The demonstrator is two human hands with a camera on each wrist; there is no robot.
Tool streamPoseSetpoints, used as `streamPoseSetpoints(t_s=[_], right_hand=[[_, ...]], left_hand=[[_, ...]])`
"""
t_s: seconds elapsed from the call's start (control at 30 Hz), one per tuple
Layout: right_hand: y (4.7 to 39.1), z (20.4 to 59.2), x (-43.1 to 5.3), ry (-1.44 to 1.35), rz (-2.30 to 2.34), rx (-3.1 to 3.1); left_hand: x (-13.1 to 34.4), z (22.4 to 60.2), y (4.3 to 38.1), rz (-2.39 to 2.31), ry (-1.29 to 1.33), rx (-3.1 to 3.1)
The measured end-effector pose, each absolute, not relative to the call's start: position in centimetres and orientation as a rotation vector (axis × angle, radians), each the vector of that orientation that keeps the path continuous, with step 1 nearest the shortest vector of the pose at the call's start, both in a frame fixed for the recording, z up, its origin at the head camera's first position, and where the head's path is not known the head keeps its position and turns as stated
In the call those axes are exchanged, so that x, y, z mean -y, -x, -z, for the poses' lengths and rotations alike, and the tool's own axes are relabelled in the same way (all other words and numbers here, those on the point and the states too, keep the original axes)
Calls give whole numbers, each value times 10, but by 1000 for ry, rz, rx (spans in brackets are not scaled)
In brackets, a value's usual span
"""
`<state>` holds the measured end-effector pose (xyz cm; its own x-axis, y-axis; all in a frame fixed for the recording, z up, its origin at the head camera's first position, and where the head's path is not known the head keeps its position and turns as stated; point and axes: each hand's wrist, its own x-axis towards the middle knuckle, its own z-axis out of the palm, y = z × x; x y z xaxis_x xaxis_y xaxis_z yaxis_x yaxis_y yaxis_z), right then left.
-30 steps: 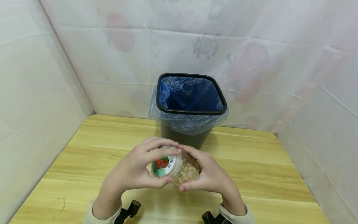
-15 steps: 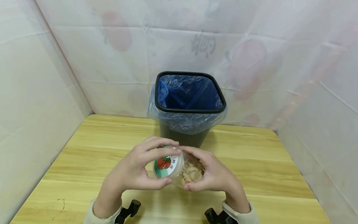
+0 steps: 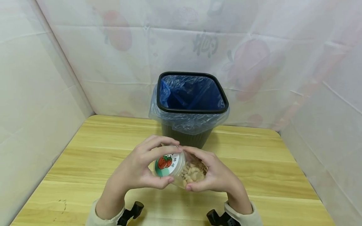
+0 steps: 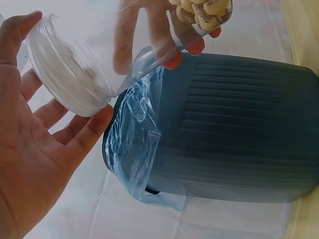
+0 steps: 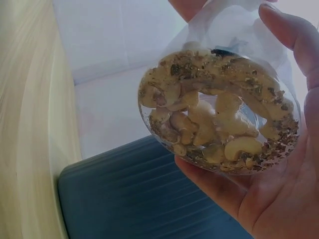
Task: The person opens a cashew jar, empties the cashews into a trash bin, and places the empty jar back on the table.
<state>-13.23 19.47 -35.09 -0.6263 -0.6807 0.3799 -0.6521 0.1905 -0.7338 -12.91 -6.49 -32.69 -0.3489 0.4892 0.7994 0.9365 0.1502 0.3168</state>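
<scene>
Head: clear plastic jar held tilted over the tabletop, near side of the trash bin. Left hand fingers curved wide round the labelled lid; right hand fingers round the body. Cashews inside. Bin upright, blue liner folded over its rim. Left wrist: lid on jar mouth, fingers part-open against its edge. Right wrist: jar bottom shows cashews plus dark crumbs; thumb and fingers grip the sides.
</scene>
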Motion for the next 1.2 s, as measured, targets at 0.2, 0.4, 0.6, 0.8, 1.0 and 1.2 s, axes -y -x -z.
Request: streamPoseSetpoints(t_s=[0.2,0.4,0.6,0.8,1.0,1.2], right_hand=[[133,352,-192,1382,1493,-2384],[133,352,-188,1419,1515,-2410],[133,353,-186,1428,1530,-2441],[132,354,-182,1422,1559,-2469],[130,355,-179,1349,1538,-2560],[129,356,-178,1334,1543,-2557]], left_hand=[[64,328,130,1129,1337,1912],[64,328,130,1127,1308,1925],[63,326,128,1119,1252,1948],[60,326,124,1089,1157,2005],[58,328,121,1083,1035,2126],[59,329,120,1133,1023,2143]])
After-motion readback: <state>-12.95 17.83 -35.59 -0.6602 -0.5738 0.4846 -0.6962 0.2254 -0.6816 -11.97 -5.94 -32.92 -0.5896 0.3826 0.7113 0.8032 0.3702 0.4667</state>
